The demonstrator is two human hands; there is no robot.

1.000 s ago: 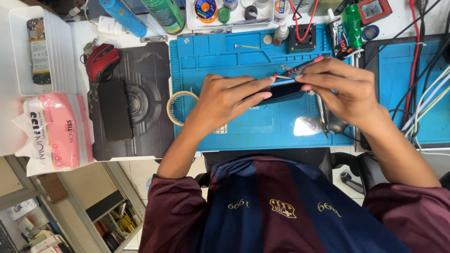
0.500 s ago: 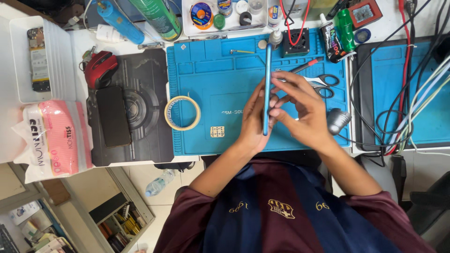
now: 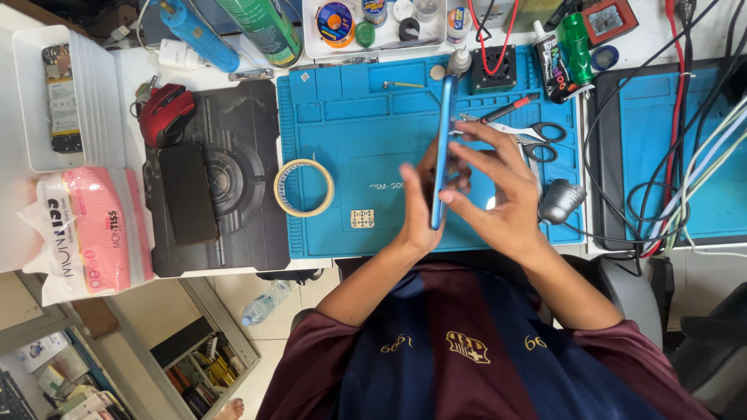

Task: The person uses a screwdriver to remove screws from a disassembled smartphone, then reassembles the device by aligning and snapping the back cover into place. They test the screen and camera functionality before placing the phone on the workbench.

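A blue smartphone (image 3: 444, 132) stands on edge, seen side-on, above the blue silicone work mat (image 3: 350, 124). My left hand (image 3: 418, 206) presses against its left face near the lower end. My right hand (image 3: 498, 194) holds it from the right, fingers spread along its side and thumb at its bottom edge. The phone's screen and back are hidden at this angle.
A roll of tape (image 3: 303, 187) lies on the mat's left. Scissors (image 3: 529, 132) and a red-tipped tool lie right of the phone. A black phone (image 3: 187, 193) and red mouse (image 3: 165, 113) sit on the dark mouse pad. Bottles, trays and cables line the back and right.
The phone went from lying flat across both hands to upright on edge half a second ago; it stays upright now, and my hands hold it slightly lower over the mat.
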